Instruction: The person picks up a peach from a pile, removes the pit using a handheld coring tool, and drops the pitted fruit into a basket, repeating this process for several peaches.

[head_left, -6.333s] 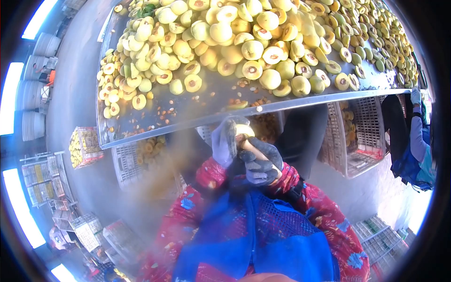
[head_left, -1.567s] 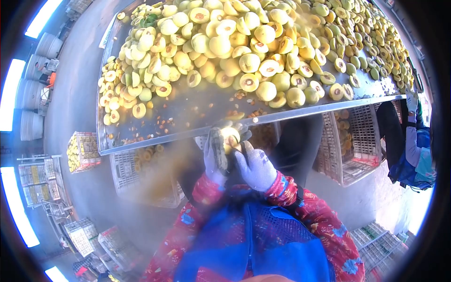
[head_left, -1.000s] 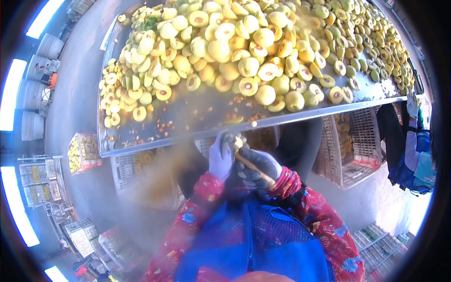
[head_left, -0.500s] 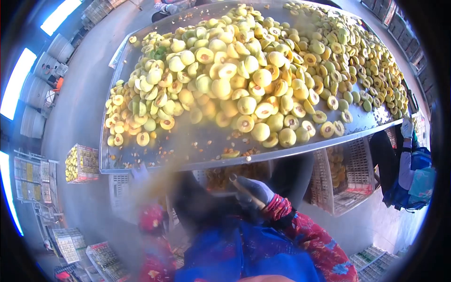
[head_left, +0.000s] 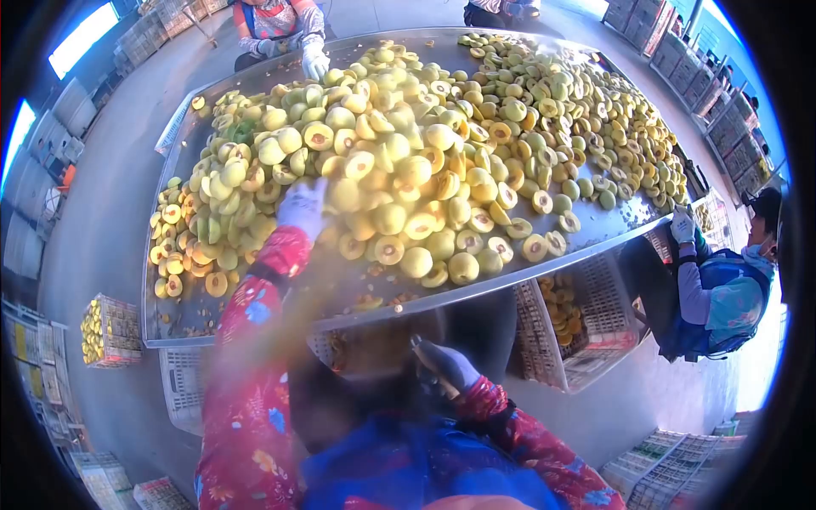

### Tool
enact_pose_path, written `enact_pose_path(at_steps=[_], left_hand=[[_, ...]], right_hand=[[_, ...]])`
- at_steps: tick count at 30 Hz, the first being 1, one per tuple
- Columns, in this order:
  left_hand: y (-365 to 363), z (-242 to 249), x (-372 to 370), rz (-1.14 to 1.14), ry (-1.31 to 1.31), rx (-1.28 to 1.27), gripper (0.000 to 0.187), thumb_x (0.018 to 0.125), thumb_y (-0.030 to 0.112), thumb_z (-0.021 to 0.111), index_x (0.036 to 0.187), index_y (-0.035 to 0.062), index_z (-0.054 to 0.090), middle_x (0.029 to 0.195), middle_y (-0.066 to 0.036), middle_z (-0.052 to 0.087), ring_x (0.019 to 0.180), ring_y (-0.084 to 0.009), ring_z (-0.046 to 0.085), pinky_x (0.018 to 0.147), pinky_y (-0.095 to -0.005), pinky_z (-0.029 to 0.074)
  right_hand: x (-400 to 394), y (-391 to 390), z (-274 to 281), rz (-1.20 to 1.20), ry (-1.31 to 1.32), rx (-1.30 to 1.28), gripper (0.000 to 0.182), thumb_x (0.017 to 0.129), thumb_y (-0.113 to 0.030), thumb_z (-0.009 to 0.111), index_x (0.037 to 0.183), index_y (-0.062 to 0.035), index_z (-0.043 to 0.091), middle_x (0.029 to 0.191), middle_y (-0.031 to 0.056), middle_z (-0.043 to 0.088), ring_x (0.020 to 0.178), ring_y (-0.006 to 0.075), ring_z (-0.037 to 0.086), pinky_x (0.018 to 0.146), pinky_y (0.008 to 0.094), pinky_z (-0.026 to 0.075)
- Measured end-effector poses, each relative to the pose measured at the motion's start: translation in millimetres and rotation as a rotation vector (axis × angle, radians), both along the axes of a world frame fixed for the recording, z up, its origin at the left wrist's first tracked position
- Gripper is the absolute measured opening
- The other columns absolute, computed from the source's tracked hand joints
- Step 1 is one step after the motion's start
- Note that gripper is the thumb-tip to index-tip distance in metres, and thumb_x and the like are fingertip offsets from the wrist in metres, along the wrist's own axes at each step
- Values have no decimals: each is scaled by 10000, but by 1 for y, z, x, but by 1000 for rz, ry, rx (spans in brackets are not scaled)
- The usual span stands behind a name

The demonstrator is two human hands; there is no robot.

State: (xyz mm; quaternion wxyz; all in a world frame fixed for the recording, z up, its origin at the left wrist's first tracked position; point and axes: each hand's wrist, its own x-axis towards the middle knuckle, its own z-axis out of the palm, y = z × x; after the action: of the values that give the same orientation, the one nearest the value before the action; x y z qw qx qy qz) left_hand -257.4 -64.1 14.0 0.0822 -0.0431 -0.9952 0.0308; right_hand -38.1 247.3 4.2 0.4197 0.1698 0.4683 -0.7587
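I judge this a reach: left hand at the fruit heap on the counter, ten o'clock, grip I can't tell; right hand, at five, clasps a tool. Picking needs curled fingers.

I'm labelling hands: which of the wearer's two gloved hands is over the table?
The left hand, by the fruit. The right hand, holding a tool, is on the wearer's side of the table, not over it.
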Motion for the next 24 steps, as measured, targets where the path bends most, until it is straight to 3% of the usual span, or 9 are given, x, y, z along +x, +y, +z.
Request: enact_pose_path(at_steps=[3,5,9,10,12,14,16,19,24], left_hand=[[-39,-7,40,140,-71,453,566,757,277,727,1203,-4,520,951,-199,649,923,-308,633,831,-383,512],[-51,0,68,477,-393,1266,483,778,306,721,1122,2,570,964,-175,648,923,-291,624,834,-355,509],[-38,-13,139,-4,-60,1199,332,916,209,571,1154,-21,560,1116,-130,638,1047,-209,604,882,-356,518],[-23,-5,157,-87,4,1203,302,953,190,521,1165,-22,558,1140,-123,637,1064,-202,602,884,-366,526],[-5,-18,166,-56,26,1629,354,969,276,501,1178,-5,556,1154,-127,632,1078,-239,597,880,-407,529],[11,-47,179,140,-85,2312,429,968,377,492,1189,15,553,1173,-144,622,1105,-301,585,879,-456,525],[31,-64,188,239,-83,2439,494,950,442,503,1202,19,545,1158,-157,616,1081,-329,587,867,-466,518],[62,-70,198,176,68,1795,583,897,484,550,1225,3,526,1088,-173,614,969,-318,612,833,-423,505],[83,-32,214,153,64,1562,557,907,464,514,1225,6,523,1074,-160,611,957,-295,613,840,-388,491]], right_hand=[[-11,1,-3,183,162,71,357,957,-423,527,1020,-80,605,696,17,568,557,108,533,462,216,390],[-15,-1,-12,273,512,176,348,963,-376,526,1082,-56,592,737,34,577,575,118,547,479,223,410],[-17,-16,-26,163,1564,473,248,985,-204,468,1094,-8,572,819,78,592,687,159,584,627,271,469],[-15,-18,-26,232,1303,423,231,984,-192,464,1077,-9,569,781,83,592,669,204,588,620,290,467],[-14,-27,-16,342,1096,404,231,920,-126,502,1099,13,547,862,145,577,691,293,593,630,349,479],[-14,-33,10,410,1190,459,337,834,-50,562,1155,45,519,1033,228,558,742,359,596,652,407,500],[-14,-42,29,413,1268,517,358,832,-36,577,1171,57,506,1066,251,564,737,378,600,647,424,506],[-9,-56,27,263,1370,556,305,904,-86,557,1165,57,490,935,219,604,677,355,604,608,430,496],[-3,-71,23,214,1227,571,229,935,-113,533,1096,45,499,774,201,623,697,373,629,582,455,485]])
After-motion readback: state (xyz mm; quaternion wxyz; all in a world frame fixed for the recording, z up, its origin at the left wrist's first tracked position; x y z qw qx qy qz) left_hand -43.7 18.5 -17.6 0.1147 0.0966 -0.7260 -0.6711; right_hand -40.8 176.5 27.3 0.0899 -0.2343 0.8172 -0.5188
